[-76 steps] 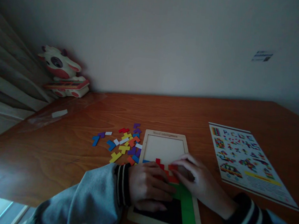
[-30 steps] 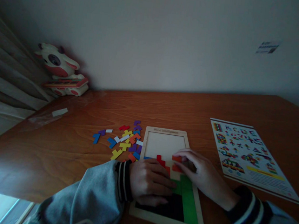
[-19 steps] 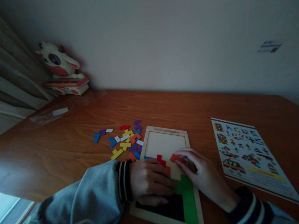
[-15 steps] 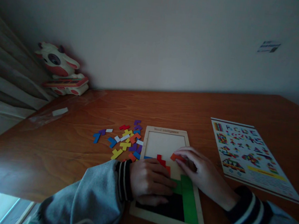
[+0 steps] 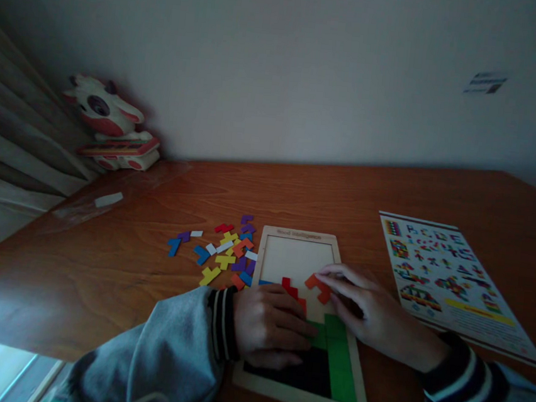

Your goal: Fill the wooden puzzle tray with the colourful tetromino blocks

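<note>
A wooden puzzle frame lies on the desk, its upper part showing bare pale wood. Flat across its left side rests my left hand, fingers stretched over the pieces there. Green pieces, black pieces and red pieces sit inside the frame around that hand. With its fingertips, my right hand grips an orange puzzle piece of stepped shape over the bare wood on the right. Part of what lies under my left hand is hidden.
Loose coloured puzzle pieces are scattered left of the frame. A printed pattern sheet lies to the right. Farther left are a clear plastic bag and a cow-shaped toy keyboard near the curtain.
The orange piece has been turned in my right fingers and more of its shape shows now. My right wrist has shifted slightly to the right. My left hand stays in place.
</note>
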`<state>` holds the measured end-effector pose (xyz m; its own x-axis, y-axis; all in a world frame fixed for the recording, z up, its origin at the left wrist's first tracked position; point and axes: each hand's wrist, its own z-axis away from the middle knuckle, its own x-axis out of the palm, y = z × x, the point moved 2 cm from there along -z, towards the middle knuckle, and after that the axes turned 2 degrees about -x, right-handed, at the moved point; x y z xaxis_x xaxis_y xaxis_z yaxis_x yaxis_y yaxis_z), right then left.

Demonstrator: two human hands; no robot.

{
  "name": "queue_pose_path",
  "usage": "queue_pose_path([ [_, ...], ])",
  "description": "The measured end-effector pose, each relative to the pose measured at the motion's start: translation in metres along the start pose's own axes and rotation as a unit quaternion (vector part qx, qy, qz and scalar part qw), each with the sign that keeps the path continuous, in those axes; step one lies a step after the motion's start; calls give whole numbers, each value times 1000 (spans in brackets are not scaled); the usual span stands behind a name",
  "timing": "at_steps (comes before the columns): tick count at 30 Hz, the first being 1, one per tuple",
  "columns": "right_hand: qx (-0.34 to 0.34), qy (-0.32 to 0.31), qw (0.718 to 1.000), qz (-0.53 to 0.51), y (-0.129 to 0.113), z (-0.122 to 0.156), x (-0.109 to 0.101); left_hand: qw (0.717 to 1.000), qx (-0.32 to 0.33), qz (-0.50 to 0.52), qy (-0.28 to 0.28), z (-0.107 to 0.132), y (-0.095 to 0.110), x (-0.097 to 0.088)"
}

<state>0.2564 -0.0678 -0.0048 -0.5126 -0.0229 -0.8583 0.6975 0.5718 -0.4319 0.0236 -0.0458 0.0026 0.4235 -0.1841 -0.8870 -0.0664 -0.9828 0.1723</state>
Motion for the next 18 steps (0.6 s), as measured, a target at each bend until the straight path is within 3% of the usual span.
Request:
queue_pose_path([
  [8, -32, -19, 992, 120, -2, -2, -2, 1000, 1, 14, 16, -2, 0, -1],
  [12, -13, 17, 988, 153, -1, -3, 0, 1000, -7, 4, 1, -2, 1, -2],
  [18, 0, 54, 993, 104, 2, -8, 4, 1000, -6, 11, 7, -3, 1, -3],
])
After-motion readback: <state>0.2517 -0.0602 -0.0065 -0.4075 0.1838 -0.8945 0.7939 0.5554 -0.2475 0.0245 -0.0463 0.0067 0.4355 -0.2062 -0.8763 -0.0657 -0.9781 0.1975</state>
